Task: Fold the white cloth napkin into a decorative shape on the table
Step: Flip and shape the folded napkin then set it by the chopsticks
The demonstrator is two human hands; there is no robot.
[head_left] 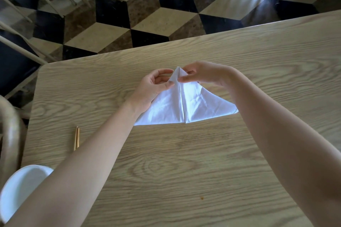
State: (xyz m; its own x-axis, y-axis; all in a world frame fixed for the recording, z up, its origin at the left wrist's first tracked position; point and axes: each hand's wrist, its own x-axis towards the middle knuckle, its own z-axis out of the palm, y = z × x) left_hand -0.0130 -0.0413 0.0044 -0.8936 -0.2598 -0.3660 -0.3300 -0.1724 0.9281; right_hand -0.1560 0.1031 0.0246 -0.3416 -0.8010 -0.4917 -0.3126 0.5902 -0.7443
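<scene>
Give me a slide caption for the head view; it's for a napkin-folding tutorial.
Both hands, left hand and right hand, pinch the apex of a triangular white napkin on a wooden table.

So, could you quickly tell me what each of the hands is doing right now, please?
Left hand: closed, pinching the left side of the white napkin's top point.
Right hand: closed, pinching the right side of that same point.

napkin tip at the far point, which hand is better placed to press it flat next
Probably the right hand: its fingers lie over the napkin peak, on the centre seam. The left hand pinches only the left edge, palm turned up, so it would have to rotate first.
</scene>
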